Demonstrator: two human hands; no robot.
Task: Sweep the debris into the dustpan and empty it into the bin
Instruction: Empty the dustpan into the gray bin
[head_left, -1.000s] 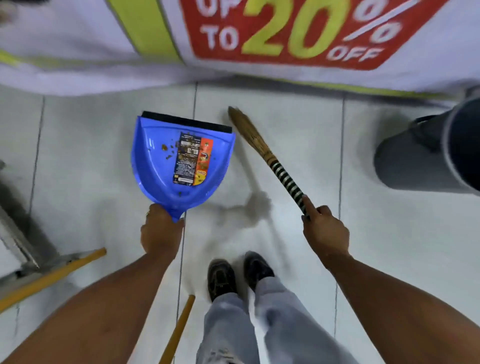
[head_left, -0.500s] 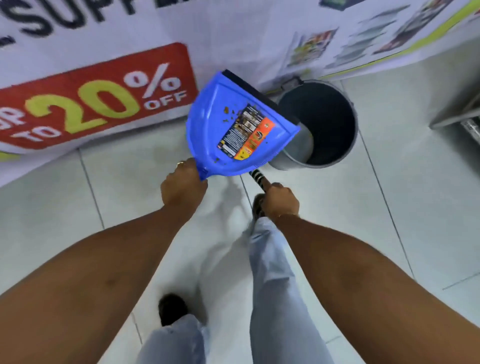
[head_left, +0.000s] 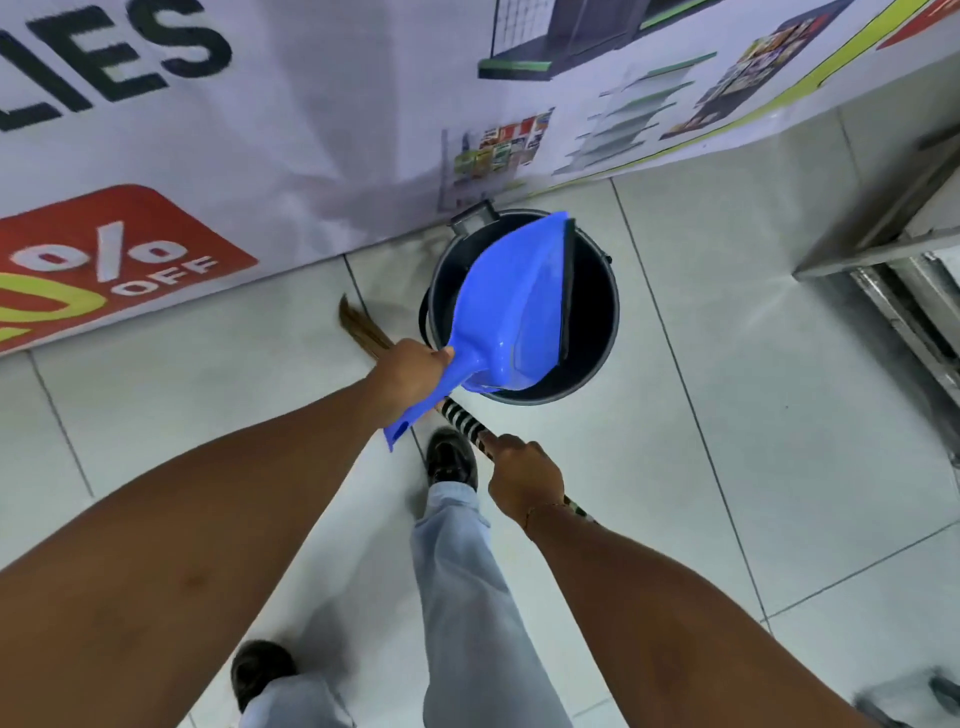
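Dustpan (head_left: 514, 306) now tips over the bin (head_left: 597, 364), swung across from beside it.
I judge it light, stiff plastic; left hand (head_left: 410, 371) grip wraps its handle, right hand (head_left: 524, 478) grips the broom (head_left: 462, 418).

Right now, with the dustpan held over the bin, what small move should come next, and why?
Probably a short shake or a slightly steeper tilt. The left hand grips the blue dustpan by its handle, rolled on its side over the open black bin, black lip over the opening. The pan's inside faces away, so leftover debris cannot be ruled out. The right hand holds the broom clear.
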